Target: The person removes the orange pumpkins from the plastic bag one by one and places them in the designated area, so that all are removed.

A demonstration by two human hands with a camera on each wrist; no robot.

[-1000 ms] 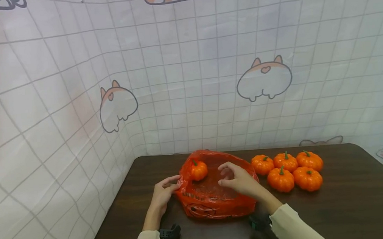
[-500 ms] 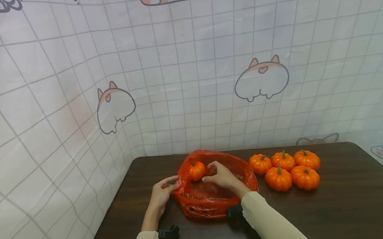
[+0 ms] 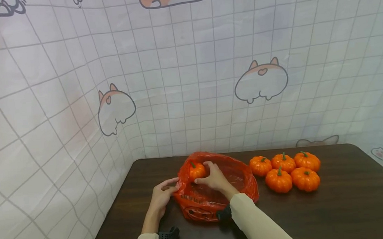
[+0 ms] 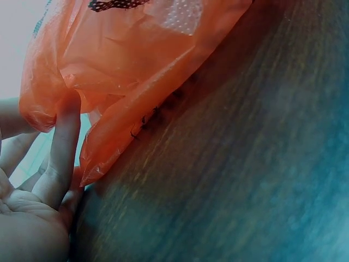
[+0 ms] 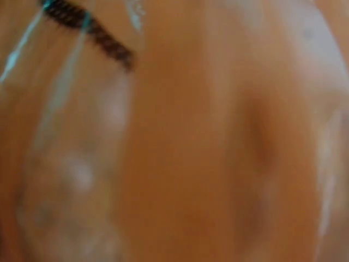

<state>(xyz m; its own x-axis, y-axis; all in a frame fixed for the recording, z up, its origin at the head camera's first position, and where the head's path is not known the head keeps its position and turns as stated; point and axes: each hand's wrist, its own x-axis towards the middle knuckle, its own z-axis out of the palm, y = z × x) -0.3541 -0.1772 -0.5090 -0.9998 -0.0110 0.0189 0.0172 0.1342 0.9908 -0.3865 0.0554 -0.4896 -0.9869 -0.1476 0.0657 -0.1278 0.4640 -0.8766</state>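
A red plastic bag (image 3: pixel 203 212) lies on the table with its mouth spread wide. Inside its left part sits a small orange pumpkin (image 3: pixel 197 171) with a green stem. My left hand (image 3: pixel 160 196) pinches the bag's left rim; in the left wrist view, fingers (image 4: pixel 61 147) of that hand go up behind the orange-looking film. My right hand (image 3: pixel 214 176) reaches in over the bag's front edge and grips the pumpkin from its right side, thumb in front and fingers behind. The right wrist view is filled by blurred bag film (image 5: pixel 174 136), so the fingers are hidden there.
Several more orange pumpkins (image 3: pixel 279 180) stand grouped in two rows just right of the bag. The dark wooden table (image 3: pixel 355 196) meets a grid-patterned cloth wall (image 3: pixel 188 78) at the back and left.
My right hand has moved left inside the bag, from its right part to the pumpkin, and its fingers have come around it. My left hand has stayed at the bag's left rim.
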